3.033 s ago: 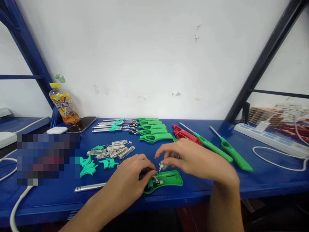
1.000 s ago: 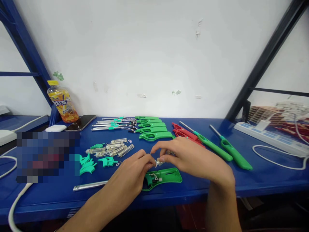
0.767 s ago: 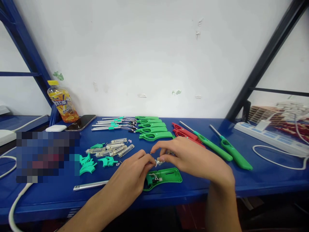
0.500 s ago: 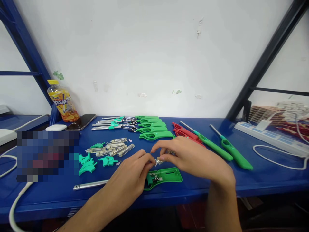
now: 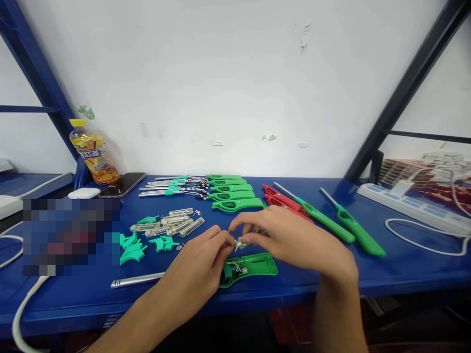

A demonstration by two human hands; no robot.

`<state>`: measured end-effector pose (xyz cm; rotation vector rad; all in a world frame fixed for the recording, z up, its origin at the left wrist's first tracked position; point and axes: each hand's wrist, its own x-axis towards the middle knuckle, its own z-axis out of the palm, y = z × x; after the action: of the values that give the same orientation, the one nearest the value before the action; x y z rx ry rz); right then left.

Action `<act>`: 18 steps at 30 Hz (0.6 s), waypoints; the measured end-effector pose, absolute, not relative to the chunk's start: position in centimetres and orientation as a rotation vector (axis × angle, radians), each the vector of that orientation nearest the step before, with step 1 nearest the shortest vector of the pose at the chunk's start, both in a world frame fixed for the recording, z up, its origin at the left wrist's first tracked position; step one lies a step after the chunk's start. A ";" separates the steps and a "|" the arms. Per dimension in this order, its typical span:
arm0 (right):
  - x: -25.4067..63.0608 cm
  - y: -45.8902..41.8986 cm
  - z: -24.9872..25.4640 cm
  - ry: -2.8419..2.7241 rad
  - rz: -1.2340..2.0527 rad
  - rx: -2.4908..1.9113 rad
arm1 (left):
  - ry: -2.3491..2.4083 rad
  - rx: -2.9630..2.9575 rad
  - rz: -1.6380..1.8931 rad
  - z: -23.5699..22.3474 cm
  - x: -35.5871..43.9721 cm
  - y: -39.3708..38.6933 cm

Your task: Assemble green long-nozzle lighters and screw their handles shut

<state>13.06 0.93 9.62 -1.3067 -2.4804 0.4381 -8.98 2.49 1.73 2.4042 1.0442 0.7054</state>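
My right hand (image 5: 283, 236) is closed around a clear lighter fuel tank (image 5: 240, 244), its small valve end pointing left; most of the tank is hidden by the fingers. Thumb and forefinger of my left hand (image 5: 205, 259) pinch right at that end, on something too small to make out. Below both hands lies an open green lighter half-shell (image 5: 262, 264) with a teal trigger, white wire and a small igniter part inside. A metal lighter tube (image 5: 137, 280) reaches out leftward from under my left wrist.
Several clear fuel tanks (image 5: 180, 226) and teal triggers (image 5: 133, 252) lie on the left. Behind are wired metal tubes (image 5: 158, 193) and green shells (image 5: 235, 204). Red shells (image 5: 285, 202) and two green lighters (image 5: 356, 230) lie right, near a power strip (image 5: 408, 208). A drink bottle (image 5: 95, 154) stands back left.
Both hands stay in nearly the same place and pose, fingertips still together at the tank's end. The whole view has shifted very slightly.
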 end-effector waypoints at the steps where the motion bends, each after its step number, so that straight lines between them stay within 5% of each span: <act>1: 13.1 1.0 9.6 -2.484 0.439 -1.309 | 1.043 2.403 0.707 1.7 -9.0 2.5; 18: 13.1 1.1 9.5 -2.457 0.421 -1.334 | 1.031 2.396 0.718 1.8 -8.8 2.6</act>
<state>13.05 1.07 9.50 -1.3336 -2.4568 0.4214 -8.81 2.60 1.76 2.3962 1.0310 0.7180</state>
